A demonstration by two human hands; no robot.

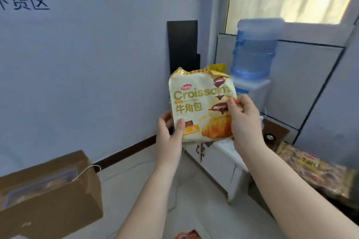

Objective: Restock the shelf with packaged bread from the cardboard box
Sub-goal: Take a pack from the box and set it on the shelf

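Croissant pack point(202, 105) held upright before us, label facing out, likely to check its front before shelving: our left hand point(171, 137) pinches its lower corner, our right hand point(242, 120) clamps its side edge. Cardboard box point(50, 192) waits lower left.

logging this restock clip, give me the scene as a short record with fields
item held: croissant pack, upright, label facing the camera
left hand: grips the pack's lower left edge
right hand: grips the pack's right edge
cardboard box: lower left, open, packs inside
behind the pack: water dispenser
far right: more packaged bread
shelf: cannot tell
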